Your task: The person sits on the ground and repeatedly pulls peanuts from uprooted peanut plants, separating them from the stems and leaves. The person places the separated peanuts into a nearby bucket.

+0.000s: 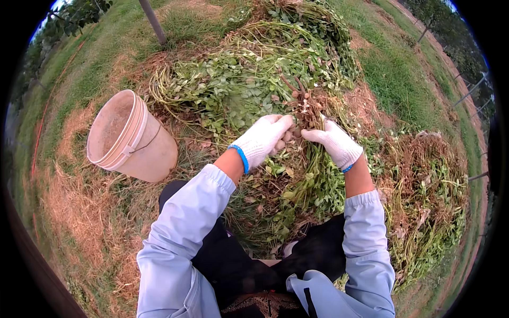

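My right hand (333,144), in a white knit glove with a blue cuff, grips a bunch of peanut plants. The brown root cluster (308,109) of that bunch points up and away from me, with a few pods among the roots. Green stems and leaves (324,175) hang below my grip towards my feet. Just left of the roots is my left hand (264,137), gloved the same way, its dirt-stained fingers curled inward. Whether pods lie inside those fingers is hidden.
A pale plastic bucket (161,149) with a wire handle stands tilted in view on my left. Beyond my hands spreads a heap of leafy peanut plants (238,83). More pulled plants (425,190) with roots showing lie at right. A post (153,22) rises at the back.
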The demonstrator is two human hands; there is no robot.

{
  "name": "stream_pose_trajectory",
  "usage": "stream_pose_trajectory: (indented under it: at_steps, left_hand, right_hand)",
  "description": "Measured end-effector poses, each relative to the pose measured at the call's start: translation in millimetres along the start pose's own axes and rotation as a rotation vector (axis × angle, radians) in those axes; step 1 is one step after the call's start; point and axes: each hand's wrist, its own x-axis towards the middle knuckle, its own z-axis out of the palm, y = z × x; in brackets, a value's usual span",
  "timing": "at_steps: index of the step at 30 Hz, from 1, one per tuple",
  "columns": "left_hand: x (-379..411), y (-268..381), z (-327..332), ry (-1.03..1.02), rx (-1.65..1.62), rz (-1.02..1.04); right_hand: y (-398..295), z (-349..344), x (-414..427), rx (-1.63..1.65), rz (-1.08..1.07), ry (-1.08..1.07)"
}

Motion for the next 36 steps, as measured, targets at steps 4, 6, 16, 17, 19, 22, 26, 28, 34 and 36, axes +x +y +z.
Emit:
stream_pose_trajectory:
  at_steps: [4, 6, 16, 17, 19, 22, 26, 28, 34, 36]
  left_hand:
    - [-10, 1, -7, -0.106, -0.047, -0.05]
    - [-13, 3, -8, -0.11, -0.016, -0.026]
    - [-2, -8, -6, 0.019, 0.085, -0.006]
    - [0, -9, -5, 0.009, 0.043, 0.004]
    - [0, -11, -6, -0.003, -0.038, 0.018]
    - [3, -10, -2, -0.007, -0.06, 0.059]
    - [2, -8, 6, -0.043, 0.0, 0.069]
    - [3, -9, 10, -0.033, 0.062, 0.116]
    - [7, -13, 7, -0.236, -0.184, 0.014]
    - [9, -18, 10, -0.253, -0.307, 0.007]
  right_hand:
    - [-3, 5, 6, -0.012, 0.005, -0.081]
    - [0, 7, 8, -0.004, -0.005, -0.083]
    - [-9, 2, -1, 0.096, 0.05, 0.154]
    - [-1, -8, 4, 0.118, 0.009, 0.195]
    - [-1, -8, 1, 0.137, 0.014, 0.186]
    - [-1, -10, -2, 0.005, 0.005, 0.095]
    - [-8, -2, -6, -0.065, -0.017, 0.019]
    - [-11, 2, -7, -0.036, -0.017, 0.006]
    - [6, 1, 5, -0.085, -0.009, 0.152]
    - [1, 8, 4, -0.09, -0.021, 0.21]
